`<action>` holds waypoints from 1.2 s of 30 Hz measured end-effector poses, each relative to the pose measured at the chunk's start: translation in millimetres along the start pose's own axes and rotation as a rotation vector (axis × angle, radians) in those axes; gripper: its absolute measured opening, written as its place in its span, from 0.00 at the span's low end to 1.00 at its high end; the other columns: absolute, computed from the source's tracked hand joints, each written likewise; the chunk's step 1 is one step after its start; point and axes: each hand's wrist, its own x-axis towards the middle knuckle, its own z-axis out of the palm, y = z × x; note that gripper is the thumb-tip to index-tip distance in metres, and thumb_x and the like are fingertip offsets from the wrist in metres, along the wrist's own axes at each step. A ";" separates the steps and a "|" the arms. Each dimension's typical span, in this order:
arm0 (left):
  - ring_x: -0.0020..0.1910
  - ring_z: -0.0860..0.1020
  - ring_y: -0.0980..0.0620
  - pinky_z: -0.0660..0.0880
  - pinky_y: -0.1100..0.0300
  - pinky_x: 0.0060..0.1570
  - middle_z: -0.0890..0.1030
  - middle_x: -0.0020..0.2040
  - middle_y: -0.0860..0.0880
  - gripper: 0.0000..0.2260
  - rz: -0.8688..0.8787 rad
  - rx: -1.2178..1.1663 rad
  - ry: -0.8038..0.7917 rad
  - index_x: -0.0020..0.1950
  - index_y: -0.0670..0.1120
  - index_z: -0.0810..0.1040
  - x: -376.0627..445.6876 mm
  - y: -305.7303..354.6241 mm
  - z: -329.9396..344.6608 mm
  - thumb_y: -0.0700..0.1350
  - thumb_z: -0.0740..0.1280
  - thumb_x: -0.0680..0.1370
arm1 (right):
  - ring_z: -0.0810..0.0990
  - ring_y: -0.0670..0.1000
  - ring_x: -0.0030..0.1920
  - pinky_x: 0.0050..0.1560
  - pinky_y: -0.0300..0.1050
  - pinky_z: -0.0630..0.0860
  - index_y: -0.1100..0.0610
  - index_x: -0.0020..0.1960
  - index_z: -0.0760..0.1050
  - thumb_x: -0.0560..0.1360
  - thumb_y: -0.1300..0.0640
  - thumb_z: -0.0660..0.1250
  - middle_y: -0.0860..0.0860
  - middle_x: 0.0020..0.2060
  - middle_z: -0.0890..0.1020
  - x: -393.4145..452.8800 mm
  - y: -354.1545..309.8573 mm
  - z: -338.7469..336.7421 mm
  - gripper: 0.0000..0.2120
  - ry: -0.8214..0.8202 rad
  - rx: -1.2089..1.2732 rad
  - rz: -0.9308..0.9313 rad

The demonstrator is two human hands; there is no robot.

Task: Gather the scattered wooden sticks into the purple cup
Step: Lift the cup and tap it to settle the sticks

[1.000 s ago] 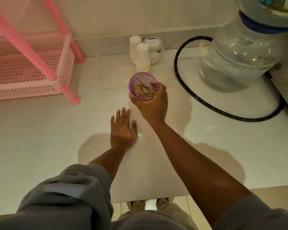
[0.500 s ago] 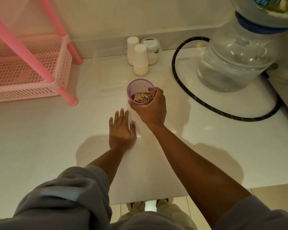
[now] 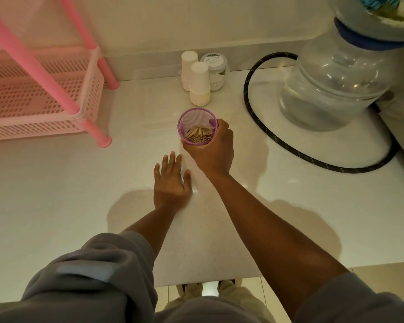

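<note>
A purple mesh cup (image 3: 191, 117) stands near the middle of the white counter, and several wooden sticks (image 3: 198, 135) lie bunched inside it. My right hand (image 3: 212, 150) grips the cup from its near right side, thumb over the rim. My left hand (image 3: 172, 180) lies flat on the counter just in front of the cup, fingers straight and spread, holding nothing. No loose sticks show on the counter.
Two stacks of white paper cups (image 3: 198, 83) and a white-lidded jar (image 3: 216, 71) stand behind the purple cup. A pink plastic rack (image 3: 44, 89) fills the left. A large clear water bottle (image 3: 336, 85) and a black hose (image 3: 289, 150) occupy the right. The counter's front edge (image 3: 208, 279) is near me.
My right hand has brought the cup slightly down and closer to the counter. My left hand has stayed flat in place.
</note>
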 end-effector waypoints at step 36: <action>0.79 0.42 0.51 0.39 0.49 0.78 0.46 0.81 0.53 0.31 -0.011 0.017 -0.009 0.81 0.52 0.47 -1.0 1.3 -3.6 0.64 0.40 0.81 | 0.73 0.49 0.59 0.46 0.37 0.73 0.54 0.69 0.64 0.60 0.39 0.78 0.51 0.63 0.74 -0.4 12.6 2.5 0.45 -0.122 0.001 0.055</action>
